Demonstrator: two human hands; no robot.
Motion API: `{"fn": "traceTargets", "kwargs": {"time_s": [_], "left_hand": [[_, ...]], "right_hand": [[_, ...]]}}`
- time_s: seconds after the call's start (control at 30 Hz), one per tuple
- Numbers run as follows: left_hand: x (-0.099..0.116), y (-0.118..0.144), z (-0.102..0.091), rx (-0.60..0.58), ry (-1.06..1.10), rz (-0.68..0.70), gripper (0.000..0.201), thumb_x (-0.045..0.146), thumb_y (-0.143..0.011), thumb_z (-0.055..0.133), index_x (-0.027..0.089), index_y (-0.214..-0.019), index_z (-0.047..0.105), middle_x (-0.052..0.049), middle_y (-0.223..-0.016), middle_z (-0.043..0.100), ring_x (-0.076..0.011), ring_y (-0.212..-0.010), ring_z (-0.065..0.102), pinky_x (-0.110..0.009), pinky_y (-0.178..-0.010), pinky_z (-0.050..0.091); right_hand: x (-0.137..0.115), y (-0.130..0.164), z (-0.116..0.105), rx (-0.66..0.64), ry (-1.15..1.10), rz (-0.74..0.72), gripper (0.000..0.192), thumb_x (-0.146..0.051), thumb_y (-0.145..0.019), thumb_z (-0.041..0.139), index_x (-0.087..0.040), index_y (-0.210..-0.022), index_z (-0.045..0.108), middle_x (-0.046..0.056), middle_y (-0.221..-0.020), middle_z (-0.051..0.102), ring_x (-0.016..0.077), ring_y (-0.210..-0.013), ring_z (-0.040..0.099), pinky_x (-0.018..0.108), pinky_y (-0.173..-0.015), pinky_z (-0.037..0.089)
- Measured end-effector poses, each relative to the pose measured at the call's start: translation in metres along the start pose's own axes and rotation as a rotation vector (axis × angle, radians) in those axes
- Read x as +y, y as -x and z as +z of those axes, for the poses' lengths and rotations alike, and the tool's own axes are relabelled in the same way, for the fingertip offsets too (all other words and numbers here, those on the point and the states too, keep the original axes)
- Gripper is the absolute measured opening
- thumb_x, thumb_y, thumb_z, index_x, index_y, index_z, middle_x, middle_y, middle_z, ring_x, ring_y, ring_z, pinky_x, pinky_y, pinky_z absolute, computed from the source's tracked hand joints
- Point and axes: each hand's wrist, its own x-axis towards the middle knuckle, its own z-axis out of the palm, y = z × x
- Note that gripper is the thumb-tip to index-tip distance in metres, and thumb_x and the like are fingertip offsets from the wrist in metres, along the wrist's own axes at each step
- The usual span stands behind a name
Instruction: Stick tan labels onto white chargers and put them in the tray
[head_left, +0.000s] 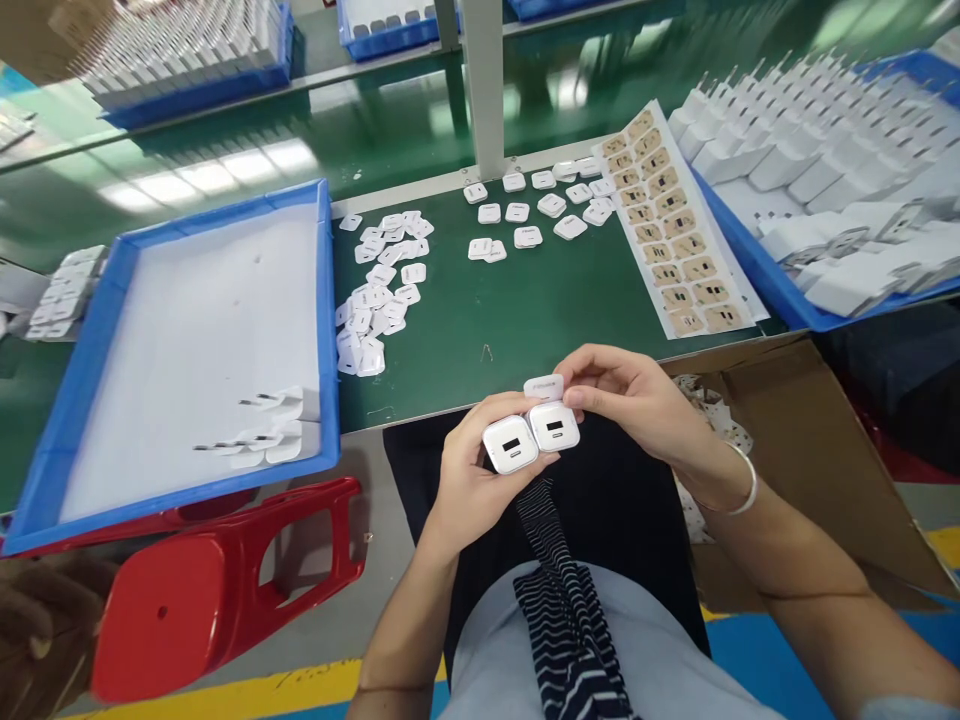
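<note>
Two white USB chargers (511,445) sit side by side in my left hand (469,470), which is closed around them just off the table's front edge. Their port faces, each with a dark slot and a smaller one below, point up at me. Between thumb and fingers, my right hand (630,395) pinches a small white cover plate (544,388) with faint print. That plate is at the upper edge of the right-hand charger; whether it touches cannot be made out. My left fingers partly hide the chargers' sides.
Loose white cover plates (375,300) lie left and at the back (527,237). A sheet of tan stickers (671,220) lies on the right. Blue trays hold chargers: one at left (328,300), one at right (739,245). A red stool (161,610) stands below, a cardboard box (810,450) at right.
</note>
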Motion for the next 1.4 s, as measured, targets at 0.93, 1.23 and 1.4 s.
{"fn": "traceTargets", "kwargs": {"time_s": [0.93, 1.23, 1.4], "left_hand": [[0.008, 0.006, -0.006, 0.120, -0.246, 0.178, 0.040, 0.016, -0.082, 0.081, 0.024, -0.120, 0.071, -0.006, -0.120, 0.078, -0.0236, -0.112, 0.074, -0.037, -0.095, 0.059], [0.004, 0.006, -0.005, 0.113, -0.226, 0.166, 0.042, 0.016, -0.081, 0.082, 0.024, -0.120, 0.071, -0.006, -0.121, 0.077, -0.0233, -0.111, 0.074, -0.036, -0.095, 0.059], [0.004, 0.007, -0.004, 0.115, -0.238, 0.166, 0.041, 0.017, -0.082, 0.081, 0.025, -0.120, 0.070, -0.007, -0.121, 0.077, -0.0243, -0.112, 0.074, -0.038, -0.094, 0.059]], "right_hand": [[-0.020, 0.033, 0.034, 0.142, 0.153, -0.090, 0.005, -0.024, -0.097, 0.066, -0.020, -0.095, 0.068, -0.004, -0.061, 0.063, 0.0070, -0.051, 0.053, 0.019, -0.047, 0.040], [-0.018, 0.033, 0.033, 0.146, 0.166, -0.068, 0.008, -0.025, -0.096, 0.066, -0.019, -0.092, 0.064, -0.003, -0.062, 0.064, 0.0087, -0.052, 0.057, 0.020, -0.047, 0.041], [-0.019, 0.033, 0.034, 0.151, 0.230, -0.050, 0.009, -0.027, -0.096, 0.065, -0.019, -0.092, 0.062, -0.003, -0.061, 0.064, 0.0092, -0.052, 0.055, 0.022, -0.048, 0.041]]}}
